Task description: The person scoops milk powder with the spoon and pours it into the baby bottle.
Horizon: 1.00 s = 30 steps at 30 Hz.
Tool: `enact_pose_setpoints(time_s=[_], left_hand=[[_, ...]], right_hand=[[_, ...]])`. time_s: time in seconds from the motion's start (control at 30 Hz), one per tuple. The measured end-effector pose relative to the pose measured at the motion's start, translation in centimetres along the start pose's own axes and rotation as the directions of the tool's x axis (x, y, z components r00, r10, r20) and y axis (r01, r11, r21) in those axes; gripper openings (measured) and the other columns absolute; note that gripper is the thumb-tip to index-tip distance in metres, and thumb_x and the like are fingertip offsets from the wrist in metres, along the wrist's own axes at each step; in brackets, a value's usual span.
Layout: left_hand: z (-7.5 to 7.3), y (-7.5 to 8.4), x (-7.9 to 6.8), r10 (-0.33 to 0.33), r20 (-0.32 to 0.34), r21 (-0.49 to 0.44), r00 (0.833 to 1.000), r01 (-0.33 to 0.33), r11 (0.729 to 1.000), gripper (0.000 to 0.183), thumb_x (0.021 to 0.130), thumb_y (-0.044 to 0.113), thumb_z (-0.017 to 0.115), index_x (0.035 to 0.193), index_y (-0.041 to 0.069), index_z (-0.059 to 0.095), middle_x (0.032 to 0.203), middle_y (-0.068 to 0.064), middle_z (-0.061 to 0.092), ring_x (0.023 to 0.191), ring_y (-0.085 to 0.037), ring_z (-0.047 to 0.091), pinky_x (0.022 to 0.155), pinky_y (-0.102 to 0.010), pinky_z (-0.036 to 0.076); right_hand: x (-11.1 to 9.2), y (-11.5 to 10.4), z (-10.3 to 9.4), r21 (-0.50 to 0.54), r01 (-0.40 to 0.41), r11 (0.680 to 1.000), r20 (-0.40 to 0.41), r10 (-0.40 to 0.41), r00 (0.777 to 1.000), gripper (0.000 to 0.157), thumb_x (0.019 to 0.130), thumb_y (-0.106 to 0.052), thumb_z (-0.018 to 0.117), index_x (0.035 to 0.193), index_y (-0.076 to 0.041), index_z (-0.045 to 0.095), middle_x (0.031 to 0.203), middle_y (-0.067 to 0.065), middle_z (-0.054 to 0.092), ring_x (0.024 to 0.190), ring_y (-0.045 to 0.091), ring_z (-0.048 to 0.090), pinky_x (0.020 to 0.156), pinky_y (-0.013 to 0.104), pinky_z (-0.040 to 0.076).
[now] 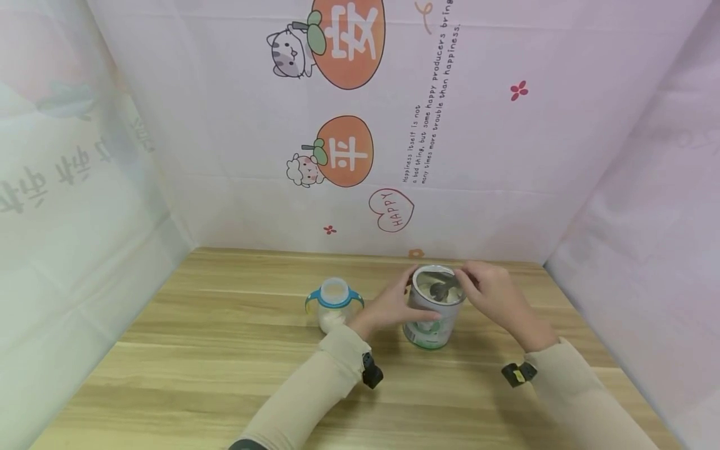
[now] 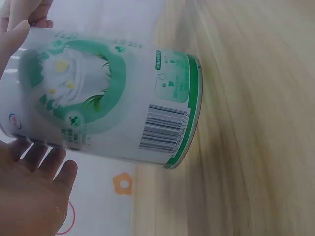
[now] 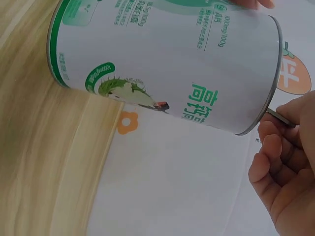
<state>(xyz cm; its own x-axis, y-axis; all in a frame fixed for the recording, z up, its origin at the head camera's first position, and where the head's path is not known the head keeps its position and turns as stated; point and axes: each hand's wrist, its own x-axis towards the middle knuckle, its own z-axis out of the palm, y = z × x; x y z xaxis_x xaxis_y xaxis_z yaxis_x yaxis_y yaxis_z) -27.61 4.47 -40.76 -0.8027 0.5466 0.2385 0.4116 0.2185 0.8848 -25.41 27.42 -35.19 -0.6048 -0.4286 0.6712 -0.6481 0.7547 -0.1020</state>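
A white and green milk powder can (image 1: pixel 430 334) stands uncapped on the table, tilted slightly. My left hand (image 1: pixel 392 306) grips its side, thumb on the near face and fingers around the far side; in the left wrist view the can (image 2: pixel 133 98) shows a barcode. At the rim, my right hand (image 1: pixel 497 297) pinches the handle of a dark metal spoon (image 1: pixel 441 289). The spoon's bowl is inside the can, over pale powder. In the right wrist view, only the handle end (image 3: pixel 280 118) shows between thumb and fingers.
To the left of the can stands a baby bottle (image 1: pixel 334 294) with a blue collar, two side handles and whitish contents, uncapped; my left wrist partly covers it. A wooden table (image 1: pixel 214 362) lies beneath. Printed white cloth (image 1: pixel 478 156) hangs behind and along both sides.
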Motion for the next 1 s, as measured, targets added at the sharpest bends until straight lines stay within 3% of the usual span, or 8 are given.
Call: enact_pose_setpoints(time_s=[0.13,0.27,0.57,0.8,1.0], left_hand=[[0.5,-0.1,0.4,0.052,-0.005,-0.049,0.999,-0.052,0.997,0.09,0.079,0.029,0.088,0.151,0.023,0.035,0.142,-0.008,0.051,0.13,-0.027,0.05,0.105,-0.042,0.041],[0.9,-0.1,0.6,0.054,-0.026,-0.08,0.998,-0.056,0.995,0.087,0.078,0.028,0.089,0.149,0.023,0.037,0.14,-0.009,0.053,0.126,-0.026,0.053,0.102,-0.037,0.043],[1.1,-0.1,0.6,0.031,-0.035,-0.074,0.999,-0.033,0.997,0.084,0.08,0.028,0.087,0.148,0.025,0.037,0.141,-0.011,0.052,0.127,-0.027,0.053,0.102,-0.037,0.044],[1.1,-0.1,0.5,0.031,-0.029,-0.081,0.999,-0.033,0.996,0.083,0.081,0.028,0.087,0.148,0.026,0.037,0.138,-0.008,0.054,0.121,-0.021,0.056,0.099,-0.035,0.045],[1.0,-0.3,0.6,0.05,-0.023,-0.099,0.998,-0.052,0.994,0.081,0.082,0.028,0.086,0.147,0.026,0.038,0.137,-0.007,0.055,0.122,-0.025,0.056,0.098,-0.033,0.046]], right_hand=[[0.3,0.0,0.1,-0.047,0.064,0.997,0.019,-0.064,0.998,0.015,0.091,-0.004,0.071,0.079,-0.009,0.063,0.067,-0.003,0.057,0.056,0.009,0.048,0.049,0.028,0.044],[0.5,0.0,0.1,-0.058,0.105,0.993,0.068,-0.101,0.993,0.013,0.089,-0.004,0.074,0.082,-0.008,0.065,0.073,-0.001,0.062,0.062,0.011,0.055,0.054,0.032,0.049],[1.1,0.0,-0.6,0.023,0.175,0.984,0.204,-0.176,0.963,0.019,0.09,0.0,0.073,0.081,-0.011,0.059,0.072,-0.007,0.055,0.062,0.005,0.046,0.053,0.027,0.045],[1.7,-0.4,-0.9,0.097,0.097,0.991,0.376,-0.127,0.918,0.017,0.096,-0.005,0.067,0.081,-0.013,0.063,0.071,-0.013,0.048,0.062,0.002,0.043,0.056,0.026,0.044],[2.5,-0.9,-0.7,0.129,0.033,0.991,0.449,-0.088,0.889,0.024,0.097,-0.008,0.066,0.075,-0.016,0.058,0.066,-0.013,0.044,0.059,0.003,0.041,0.056,0.026,0.043]])
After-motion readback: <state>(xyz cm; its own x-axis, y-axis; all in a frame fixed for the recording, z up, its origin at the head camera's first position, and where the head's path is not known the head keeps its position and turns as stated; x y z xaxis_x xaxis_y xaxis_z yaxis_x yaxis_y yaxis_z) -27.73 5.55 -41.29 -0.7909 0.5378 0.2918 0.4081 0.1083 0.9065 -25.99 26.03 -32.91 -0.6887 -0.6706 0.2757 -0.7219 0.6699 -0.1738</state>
